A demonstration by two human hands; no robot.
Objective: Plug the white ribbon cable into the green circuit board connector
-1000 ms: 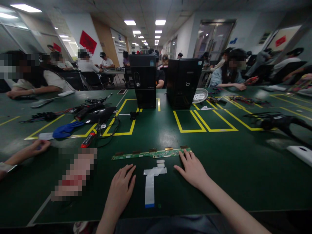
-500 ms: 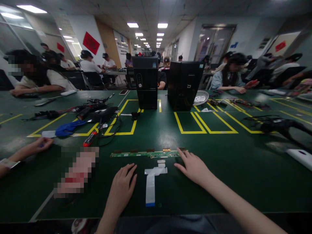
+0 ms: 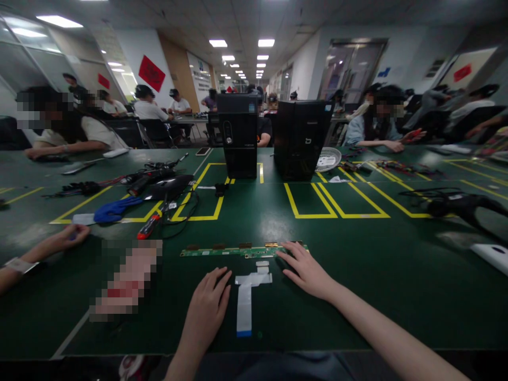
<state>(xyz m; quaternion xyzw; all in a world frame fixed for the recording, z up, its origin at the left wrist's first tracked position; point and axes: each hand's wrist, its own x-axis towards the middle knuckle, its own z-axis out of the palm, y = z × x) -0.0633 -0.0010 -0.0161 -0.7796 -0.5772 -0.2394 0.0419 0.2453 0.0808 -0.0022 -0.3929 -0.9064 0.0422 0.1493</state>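
A long, narrow green circuit board [image 3: 226,253] with brown and gold tabs along its far edge lies across the table in front of me. My right hand [image 3: 305,271] is open, its fingertips over the board's right part, hiding some of it; whether they touch cannot be told. Below the board lies a white flat ribbon cable [image 3: 244,309], folded into a T shape with a blue end. My left hand [image 3: 209,301] rests open on the table just left of the cable, fingers stretched out and holding nothing.
Two black computer towers [image 3: 241,135] [image 3: 301,140] stand at the back. To the left are a red-and-black screwdriver [image 3: 148,226], a blue glove [image 3: 115,210] and dark cables [image 3: 154,172]. A co-worker's hand [image 3: 75,234] reaches in at left. A white object [image 3: 490,257] lies at right.
My right hand has shifted a little left along the circuit board. My left hand has moved slightly right, closer to the ribbon cable. The board and cable stay where they were.
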